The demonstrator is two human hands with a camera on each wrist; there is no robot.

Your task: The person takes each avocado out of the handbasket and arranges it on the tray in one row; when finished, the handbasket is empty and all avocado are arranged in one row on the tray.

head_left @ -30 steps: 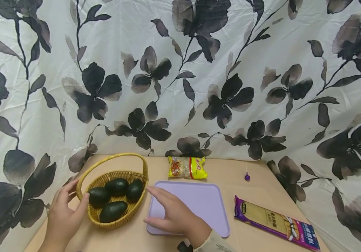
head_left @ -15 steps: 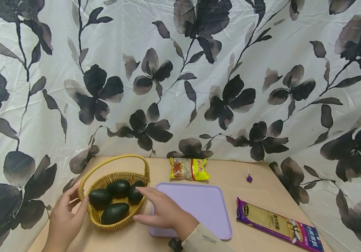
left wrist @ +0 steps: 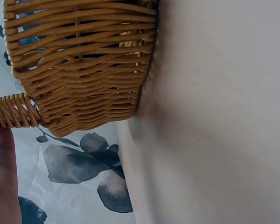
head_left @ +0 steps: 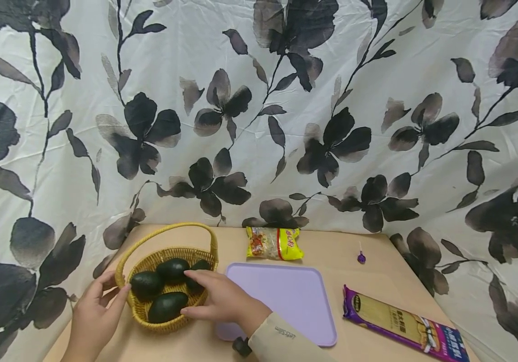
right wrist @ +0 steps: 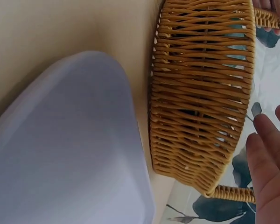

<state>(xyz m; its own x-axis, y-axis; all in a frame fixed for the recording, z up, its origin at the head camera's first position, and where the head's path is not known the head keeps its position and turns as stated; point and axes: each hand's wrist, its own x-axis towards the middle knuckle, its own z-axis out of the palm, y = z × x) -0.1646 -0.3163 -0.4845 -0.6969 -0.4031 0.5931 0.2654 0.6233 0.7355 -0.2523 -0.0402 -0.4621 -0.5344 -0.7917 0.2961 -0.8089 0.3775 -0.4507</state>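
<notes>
A wicker basket (head_left: 164, 322) with a tall arched handle stands on the left of the table. Several dark green avocados (head_left: 167, 307) lie inside it. My left hand (head_left: 93, 314) holds the base of the basket's handle on the left side, thumb toward me; the right wrist view shows its fingers around the handle (right wrist: 267, 18). Over the basket's right rim reaches my right hand (head_left: 225, 296), its fingers extended and thumb spread apart. It partly covers the right-hand avocado (head_left: 201, 265) and holds nothing; whether its fingertips touch that avocado I cannot tell.
A lilac tray (head_left: 286, 301) lies right of the basket, under my right forearm. Behind it is a yellow food packet (head_left: 274, 244). Farther right are a purple lollipop (head_left: 361, 257) and a long purple-and-gold pasta packet (head_left: 404, 322). A floral curtain (head_left: 259, 125) hangs behind the table.
My right hand has moved left from above the tray to over the basket's right side. The left hand stays at the handle. The whole head view has shifted slightly.
</notes>
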